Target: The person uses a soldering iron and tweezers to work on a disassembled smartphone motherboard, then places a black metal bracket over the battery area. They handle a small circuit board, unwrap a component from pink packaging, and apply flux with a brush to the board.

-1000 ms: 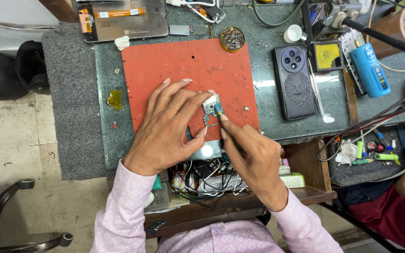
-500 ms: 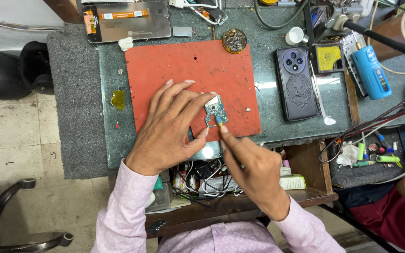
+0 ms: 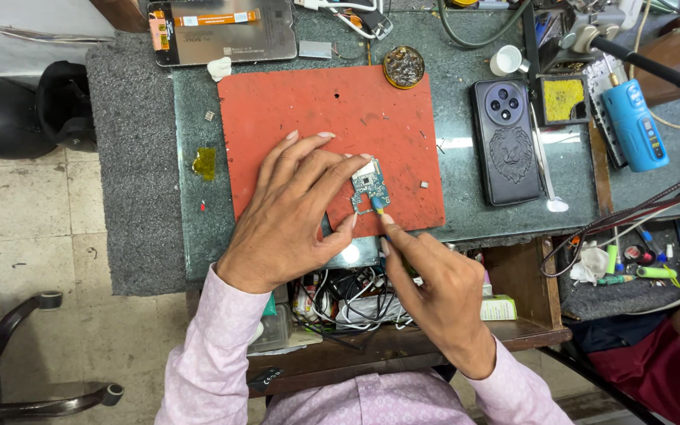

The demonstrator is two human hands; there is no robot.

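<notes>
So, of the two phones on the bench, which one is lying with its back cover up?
The black phone right of the red mat, showing its round camera ring. The other, the opened phone at the top edge, shows an orange ribbon cable inside.

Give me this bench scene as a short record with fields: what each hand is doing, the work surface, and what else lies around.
left hand: left hand rests on the red mat, fingertips steadying the small circuit board
right hand: right hand holds a thin tool against the board's near edge
work surface: red mat on a green stone bench
right of mat: black phone lying back up, blue handheld device
behind mat: opened phone screen assembly, round tin
</notes>
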